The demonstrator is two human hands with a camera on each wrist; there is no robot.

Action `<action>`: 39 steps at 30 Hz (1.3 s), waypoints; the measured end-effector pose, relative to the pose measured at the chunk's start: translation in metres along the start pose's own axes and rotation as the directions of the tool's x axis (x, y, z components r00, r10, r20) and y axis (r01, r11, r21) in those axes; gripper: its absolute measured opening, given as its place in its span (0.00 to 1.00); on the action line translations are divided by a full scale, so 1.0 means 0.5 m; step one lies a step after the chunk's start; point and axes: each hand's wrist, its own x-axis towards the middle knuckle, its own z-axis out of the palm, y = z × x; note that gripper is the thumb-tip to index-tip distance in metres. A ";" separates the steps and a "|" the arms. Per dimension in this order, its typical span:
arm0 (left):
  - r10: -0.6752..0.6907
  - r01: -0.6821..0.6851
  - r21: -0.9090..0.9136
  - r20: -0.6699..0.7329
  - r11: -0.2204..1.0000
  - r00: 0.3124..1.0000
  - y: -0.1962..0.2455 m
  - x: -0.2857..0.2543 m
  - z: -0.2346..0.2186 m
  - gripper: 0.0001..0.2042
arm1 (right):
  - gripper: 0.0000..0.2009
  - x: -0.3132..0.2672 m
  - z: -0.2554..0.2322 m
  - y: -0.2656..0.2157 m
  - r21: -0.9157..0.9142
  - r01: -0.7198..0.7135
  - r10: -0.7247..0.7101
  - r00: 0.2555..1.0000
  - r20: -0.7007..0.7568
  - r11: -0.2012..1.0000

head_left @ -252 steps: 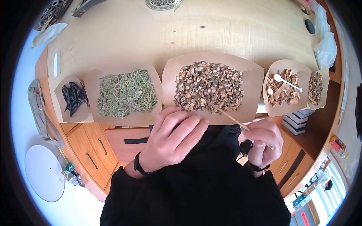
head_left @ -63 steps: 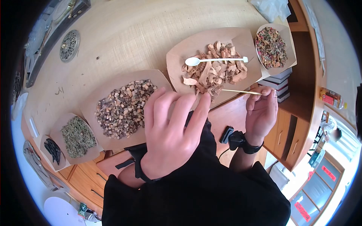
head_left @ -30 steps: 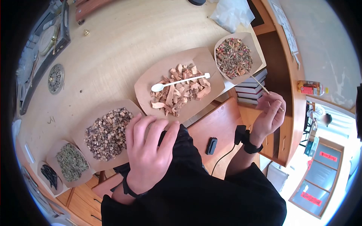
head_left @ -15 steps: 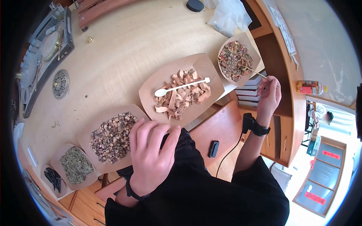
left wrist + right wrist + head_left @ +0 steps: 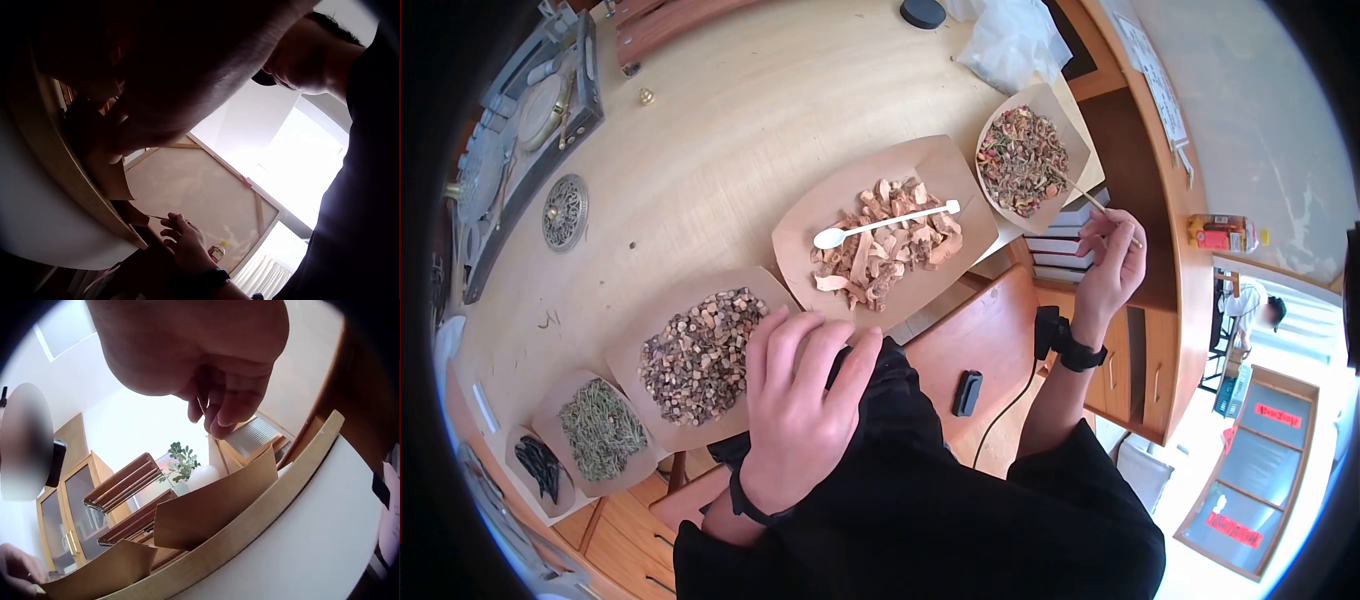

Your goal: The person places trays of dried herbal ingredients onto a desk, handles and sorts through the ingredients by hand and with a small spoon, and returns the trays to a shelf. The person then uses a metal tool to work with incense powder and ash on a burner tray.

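Observation:
My right hand [image 5: 1112, 262] pinches a thin stick [image 5: 1088, 194] between thumb and fingers. The stick's far tip reaches into the right-end paper tray [image 5: 1072, 132], over a mix of dried petals and leaves [image 5: 1022, 160]. Seen in the right wrist view, the fingers [image 5: 228, 409] curl round the stick above the table edge. My left hand [image 5: 805, 415] holds nothing; its loosely bent fingers lie at the near edge of the paper tray of chopped woody stems [image 5: 700, 355]. Between the hands, a white spoon [image 5: 887, 224] lies across pale brown dried slices [image 5: 870, 262] in another paper tray [image 5: 800, 225].
Toward the left end stand paper trays of green dried herb [image 5: 600, 430] and black pods [image 5: 538, 465]. A round metal filigree piece [image 5: 565, 213], a plastic bag [image 5: 1012, 45] and a black round lid [image 5: 922, 13] lie farther back. Books [image 5: 1060, 245] stand under the right end.
The stick has gone from the chopped stems, past the pale slices, to the petal mix, carried rightward by my right hand. My left hand stays near the tray edges; the view has swung right.

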 end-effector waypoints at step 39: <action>0.022 -0.022 -0.033 0.003 0.999 1.000 -0.011 -0.007 -0.002 0.13 | 0.13 -0.039 0.016 -0.037 0.085 0.043 -0.055 0.988 0.144 0.995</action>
